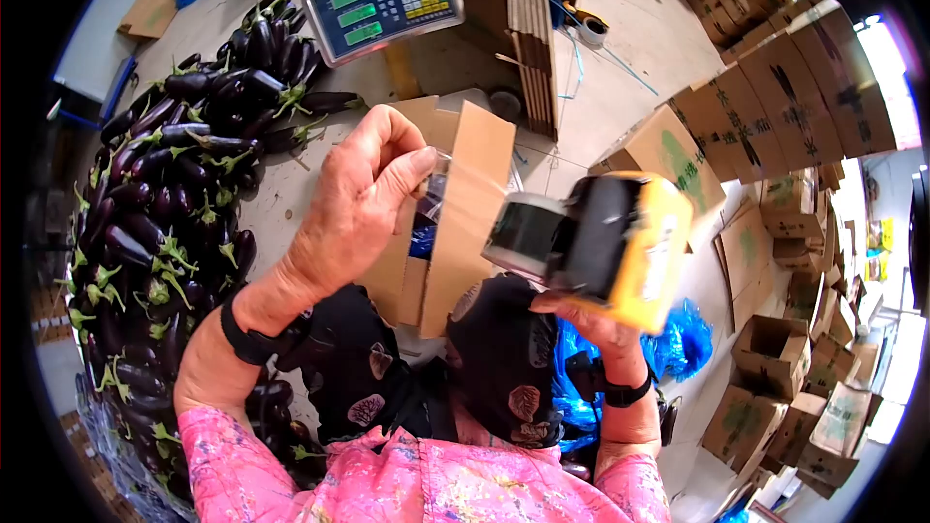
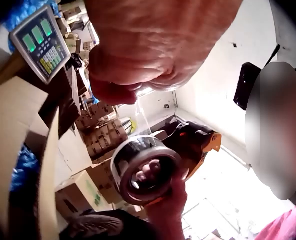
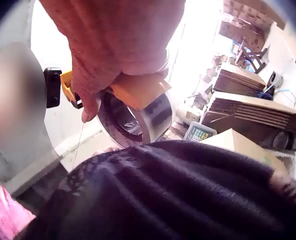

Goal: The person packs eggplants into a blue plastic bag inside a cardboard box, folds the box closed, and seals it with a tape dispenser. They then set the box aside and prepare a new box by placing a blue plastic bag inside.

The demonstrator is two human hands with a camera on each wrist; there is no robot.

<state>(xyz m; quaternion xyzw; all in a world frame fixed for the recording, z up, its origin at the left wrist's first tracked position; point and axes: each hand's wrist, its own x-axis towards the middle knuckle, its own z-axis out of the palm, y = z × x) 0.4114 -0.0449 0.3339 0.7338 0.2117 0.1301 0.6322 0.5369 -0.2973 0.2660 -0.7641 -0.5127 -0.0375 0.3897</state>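
My left hand (image 1: 363,199) pinches the end of a clear tape strip (image 2: 142,117) between thumb and curled forefinger, above the carton. In the left wrist view the strip runs down to the tape roll (image 2: 145,170). My right hand (image 1: 603,325) grips a yellow and black tape dispenser (image 1: 659,252), held up to the right of the carton and blurred in the head view. The big roll (image 1: 528,232) on it faces the left hand. Between my knees stands a cardboard carton (image 1: 470,213) with raised flaps and blue plastic (image 1: 422,240) inside.
A heap of eggplants (image 1: 165,213) covers the floor at left. Beyond the carton stand a digital scale display (image 1: 386,6) and stacked flat cardboard (image 1: 531,39). Several cartons (image 1: 775,107) line the right side. Blue plastic bags (image 1: 683,339) lie beside my right arm.
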